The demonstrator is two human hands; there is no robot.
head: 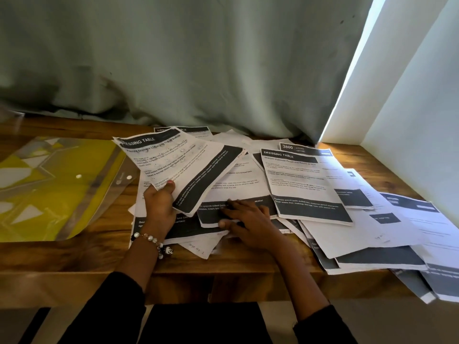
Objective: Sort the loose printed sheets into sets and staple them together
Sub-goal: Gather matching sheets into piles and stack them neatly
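Sorting step, stapling not begun. A few "Dressing Table" sheets (173,165) are gripped by the left hand (159,204). The right hand (246,219) is pressed flat, fingers straight, on loose sheets (310,184) spread beneath and to its right. Likely next: matching headers; no stapler is seen.

Two hands (159,204), many printed sheets (308,184), one plastic folder (49,184).

Black sleeves (124,291); a beaded, seemingly pearl bracelet (151,240) circles the left wrist.
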